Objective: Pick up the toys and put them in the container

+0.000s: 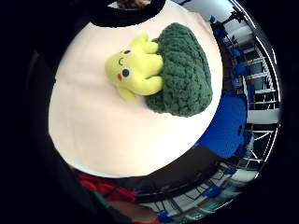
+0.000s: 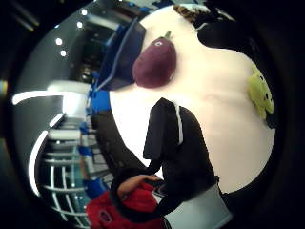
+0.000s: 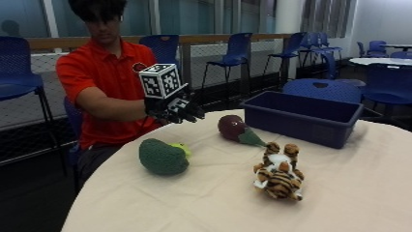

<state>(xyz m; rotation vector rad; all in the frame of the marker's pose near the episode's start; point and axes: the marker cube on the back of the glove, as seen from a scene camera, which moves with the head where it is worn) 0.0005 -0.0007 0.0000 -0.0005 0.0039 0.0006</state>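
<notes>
My gloved right hand (image 3: 175, 110) hovers above the table's near edge with fingers relaxed and holding nothing, so I judge I am at the reach for a first toy, none being in the blue container (image 3: 308, 118) yet. Taking the eggplant toy (image 3: 235, 129) as landmark: the broccoli plush (image 3: 164, 156) lies to its left, nearest my hand, so next I should lower and close around it. The tiger plush (image 3: 279, 175) lies right of the eggplant and nearer the camera, the container stands behind and to its right, and nothing appears to block the carry.
</notes>
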